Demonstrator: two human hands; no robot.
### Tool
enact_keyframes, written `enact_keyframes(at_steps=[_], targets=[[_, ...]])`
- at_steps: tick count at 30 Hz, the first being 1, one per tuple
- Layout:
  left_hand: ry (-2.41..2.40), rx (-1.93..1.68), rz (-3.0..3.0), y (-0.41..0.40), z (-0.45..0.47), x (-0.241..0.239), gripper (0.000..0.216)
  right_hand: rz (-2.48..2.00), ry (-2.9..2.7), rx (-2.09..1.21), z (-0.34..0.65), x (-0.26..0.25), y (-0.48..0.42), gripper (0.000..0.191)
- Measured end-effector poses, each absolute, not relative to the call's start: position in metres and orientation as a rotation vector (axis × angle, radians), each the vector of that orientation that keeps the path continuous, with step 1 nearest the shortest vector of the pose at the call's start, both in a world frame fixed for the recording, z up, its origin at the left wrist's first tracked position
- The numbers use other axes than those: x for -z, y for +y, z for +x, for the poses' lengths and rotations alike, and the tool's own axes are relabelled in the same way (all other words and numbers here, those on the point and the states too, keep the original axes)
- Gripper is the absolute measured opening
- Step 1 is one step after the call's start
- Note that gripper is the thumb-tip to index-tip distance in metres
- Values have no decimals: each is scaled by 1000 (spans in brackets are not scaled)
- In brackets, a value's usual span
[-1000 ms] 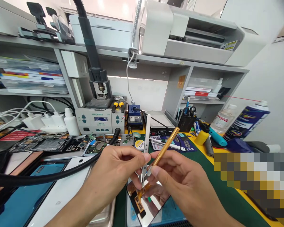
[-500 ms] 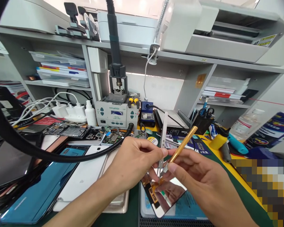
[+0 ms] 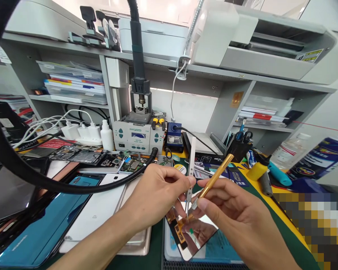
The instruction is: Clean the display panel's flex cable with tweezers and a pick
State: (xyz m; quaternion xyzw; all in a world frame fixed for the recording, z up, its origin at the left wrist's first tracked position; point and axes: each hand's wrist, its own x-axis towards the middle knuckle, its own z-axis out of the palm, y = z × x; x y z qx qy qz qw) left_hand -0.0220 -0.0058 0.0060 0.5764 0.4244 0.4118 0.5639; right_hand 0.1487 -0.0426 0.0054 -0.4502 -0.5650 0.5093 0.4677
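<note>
Thumb and fingers of my left hand (image 3: pixel 154 193) pinch a pair of silver tweezers (image 3: pixel 192 161), whose tips point down at a phone screen panel (image 3: pixel 197 238). My right hand (image 3: pixel 240 212) grips a gold-handled craft knife (image 3: pixel 217 174) like a pen, its metal end slanting down close beside the tweezer tips. The panel lies mirror-like side up, with an orange flex cable (image 3: pixel 180 229) along its left part. Under it is a blue pad or tray (image 3: pixel 227 250). Fingers partly hide the knife's blade and the far part of the panel.
Several phones, including a blue one (image 3: pixel 53 221) and a white one (image 3: pixel 94 213), lie at left. A black ring-shaped frame (image 3: pixel 81 187) curves across the left. Behind stand a rework station (image 3: pixel 138 137) and a soldering station (image 3: pixel 174 137); bottles (image 3: pixel 291 152) are at right.
The view has shifted slightly, so hands and panel appear a little further left. Both hands keep their tools at the panel, and the tweezers stand slightly more upright.
</note>
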Motion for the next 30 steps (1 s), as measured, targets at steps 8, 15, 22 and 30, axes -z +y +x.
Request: enact_keyframes(at_steps=[8,15,22,30], targets=[[934,-829,1450,-2,-26,-4,31,-1097,-1420,-1311,152,-3,-42,22],[879,-810,1458,3,-32,-1,27,-1095,-1427,-1268,148,2,-46,19],[891,-860,1418,8,-36,2,26,-1144,-1402,-1282,158,6,-42,29],[828,-867,1321,6,-33,1,25,-970,-1258,-1566,162,3,-34,27]])
